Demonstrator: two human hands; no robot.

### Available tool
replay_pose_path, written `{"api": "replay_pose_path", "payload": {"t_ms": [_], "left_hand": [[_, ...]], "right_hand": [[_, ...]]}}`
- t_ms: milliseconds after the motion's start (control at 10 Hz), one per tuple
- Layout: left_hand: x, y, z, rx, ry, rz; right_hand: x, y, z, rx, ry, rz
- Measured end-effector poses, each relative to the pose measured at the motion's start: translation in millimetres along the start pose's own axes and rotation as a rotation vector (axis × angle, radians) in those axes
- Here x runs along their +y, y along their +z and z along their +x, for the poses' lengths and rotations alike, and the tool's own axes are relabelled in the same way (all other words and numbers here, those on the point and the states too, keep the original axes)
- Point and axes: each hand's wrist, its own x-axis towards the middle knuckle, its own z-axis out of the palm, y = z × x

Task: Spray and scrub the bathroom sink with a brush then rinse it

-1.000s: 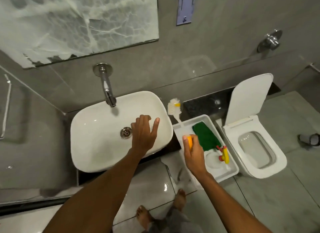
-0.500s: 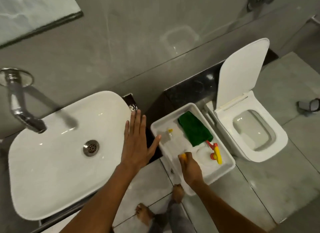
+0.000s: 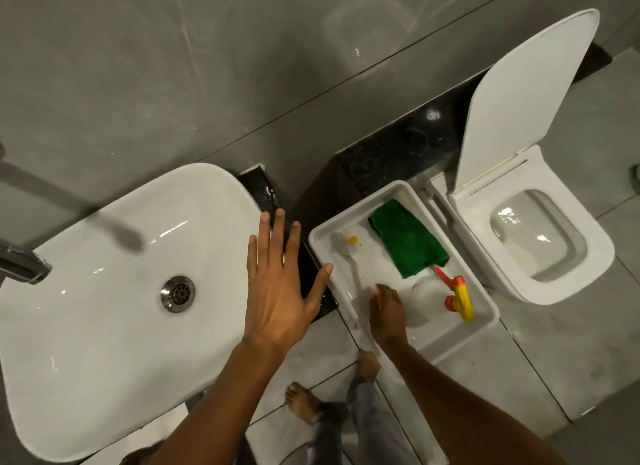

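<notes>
White brush (image 3: pixel 348 248) now laid in tray (image 3: pixel 485 321) right of sink (image 3: pixel 104 326) | right hand (image 3: pixel 388 314) fingers still gripping its handle | left hand (image 3: pixel 280 291) fingers wide | scrubbing apparently done; rinse pending

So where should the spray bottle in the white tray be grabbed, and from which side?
Grip the spray bottle around its pale body, just below the red and yellow trigger head. Come from above and the near side: it lies flat in the tray, with the green cloth crowding the far side.

I'm standing in a bathroom: white sink (image 3: pixel 104 326) with tap (image 3: pixel 20 262), toilet (image 3: pixel 540 236) beside it, grey tiled wall (image 3: pixel 242 66).
</notes>
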Motion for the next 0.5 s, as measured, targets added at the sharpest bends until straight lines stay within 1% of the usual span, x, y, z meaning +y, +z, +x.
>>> {"api": "replay_pose_path", "payload": {"t_ms": [100, 200, 300, 400, 500], "left_hand": [[-1, 1, 0, 0.016, 0.004, -0.001], [-4, 4, 0, 0.021, 0.010, 0.034], [-2, -1, 0, -0.003, 0.009, 0.054], [2, -16, -2, 0.031, 0.027, 0.015], [13, -41, 0, 0.135, 0.040, -0.081]], "right_hand": [[-3, -3, -1, 0.010, 0.013, -0.002], [-13, -7, -6, 0.068, 0.022, 0.042], [-38, -24, -19, 0.130, -0.071, 0.074], [-81, -57, -31, 0.208, -0.222, 0.145], [-140, -111, -44, 0.336, -0.410, 0.249]]}}
